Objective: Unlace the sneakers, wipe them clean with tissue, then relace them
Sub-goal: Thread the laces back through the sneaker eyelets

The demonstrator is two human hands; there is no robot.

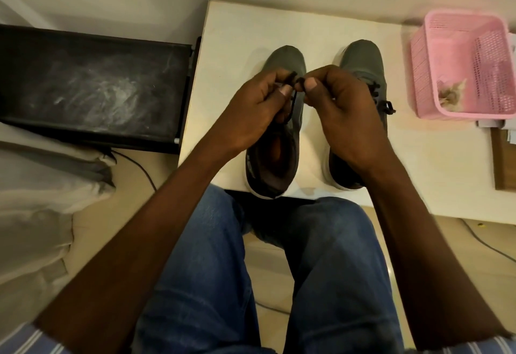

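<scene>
Two grey sneakers with white soles stand side by side on the white table point(418, 164), toes pointing away from me. Over the left sneaker point(284, 60) my left hand point(251, 108) and my right hand point(343, 108) meet, each pinching a strand of its black lace point(293, 94) between thumb and fingers. The lace runs down toward the shoe's open mouth. The right sneaker point(363, 55) is partly hidden under my right hand; its black lace point(386, 106) is laced and tied in a bow at the side.
A pink plastic basket point(446, 32) with crumpled tissue inside stands at the table's right. A brown board point(502, 158) lies at the right edge. A dusty black shelf point(92, 83) sits left of the table. Cables trail on the floor. My knees are under the table's front edge.
</scene>
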